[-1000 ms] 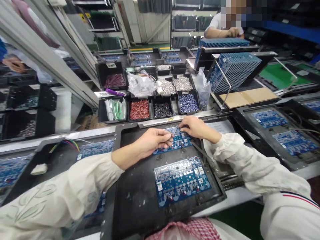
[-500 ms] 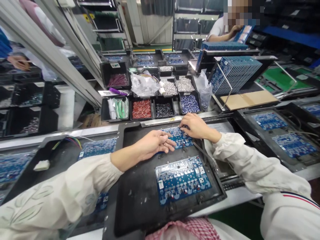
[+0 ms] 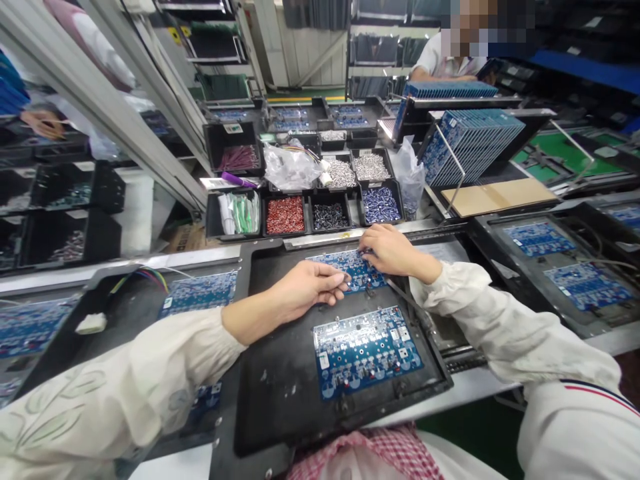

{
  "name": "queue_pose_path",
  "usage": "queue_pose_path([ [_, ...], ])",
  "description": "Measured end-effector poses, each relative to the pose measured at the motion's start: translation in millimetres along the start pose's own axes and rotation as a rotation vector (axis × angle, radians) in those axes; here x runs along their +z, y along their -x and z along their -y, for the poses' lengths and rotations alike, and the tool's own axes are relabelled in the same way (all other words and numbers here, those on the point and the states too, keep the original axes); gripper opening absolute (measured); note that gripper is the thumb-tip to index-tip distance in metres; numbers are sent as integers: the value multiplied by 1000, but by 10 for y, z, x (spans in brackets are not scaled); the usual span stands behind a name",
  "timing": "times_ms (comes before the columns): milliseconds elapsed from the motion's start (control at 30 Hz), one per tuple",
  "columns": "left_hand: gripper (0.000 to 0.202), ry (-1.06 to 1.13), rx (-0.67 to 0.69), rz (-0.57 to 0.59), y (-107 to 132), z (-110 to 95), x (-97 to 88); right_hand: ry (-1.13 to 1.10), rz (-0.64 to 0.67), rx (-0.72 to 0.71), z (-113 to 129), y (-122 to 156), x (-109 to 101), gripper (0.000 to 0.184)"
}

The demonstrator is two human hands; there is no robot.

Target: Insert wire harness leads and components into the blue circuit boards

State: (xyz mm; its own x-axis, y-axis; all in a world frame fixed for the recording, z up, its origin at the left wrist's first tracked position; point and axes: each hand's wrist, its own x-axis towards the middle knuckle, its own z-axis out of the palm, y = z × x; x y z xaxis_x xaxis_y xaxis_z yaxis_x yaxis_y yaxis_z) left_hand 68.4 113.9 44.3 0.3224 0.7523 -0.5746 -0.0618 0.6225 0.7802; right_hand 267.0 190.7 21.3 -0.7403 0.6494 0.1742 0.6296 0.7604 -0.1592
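Over black tray (image 3: 280,400), your right hand (image 3: 395,250) nearer, fingertips down on blue circuit board (image 3: 333,267), grip unclear; board's long axis crosswise; left hand (image 3: 307,283) pinched closed above its near edge, any held part too small to tell.

I see bright, even light from above, faint shadows beside the right hand (image 3: 395,252), and sharp detail, though the wide lens bends the rails (image 3: 100,100) far left of it.

Head cam, worn by the person, faces fwd & down, close over black PCB tray (image 3: 280,407); left hand (image 3: 305,283) & right hand (image 3: 395,252) low centre, parts bins (image 3: 330,217) just beyond, far benches (image 3: 295,113) up top.
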Motion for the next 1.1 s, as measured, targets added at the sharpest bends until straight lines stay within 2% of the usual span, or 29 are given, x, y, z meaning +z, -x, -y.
queue_pose_path([
  [100,14,5,-24,53,24,43,53,-193,-57,-69,254,139,-139,17],
  [200,13,-10,-63,102,94,111,132,-323,-86,-101,489,396,-234,17],
  [300,16,-19,-102,102,190,170,196,-213,-60,-23,574,713,-229,18],
  [433,11,-45,-96,116,245,217,242,1,3,16,545,993,-123,18],
  [533,4,-68,-63,146,224,242,252,69,7,14,536,1032,-67,19],
  [733,11,-150,5,123,185,279,204,92,-14,-5,569,1017,-48,20],
  [1100,7,-104,-110,92,212,266,283,81,-20,0,585,1028,-64,20],
])
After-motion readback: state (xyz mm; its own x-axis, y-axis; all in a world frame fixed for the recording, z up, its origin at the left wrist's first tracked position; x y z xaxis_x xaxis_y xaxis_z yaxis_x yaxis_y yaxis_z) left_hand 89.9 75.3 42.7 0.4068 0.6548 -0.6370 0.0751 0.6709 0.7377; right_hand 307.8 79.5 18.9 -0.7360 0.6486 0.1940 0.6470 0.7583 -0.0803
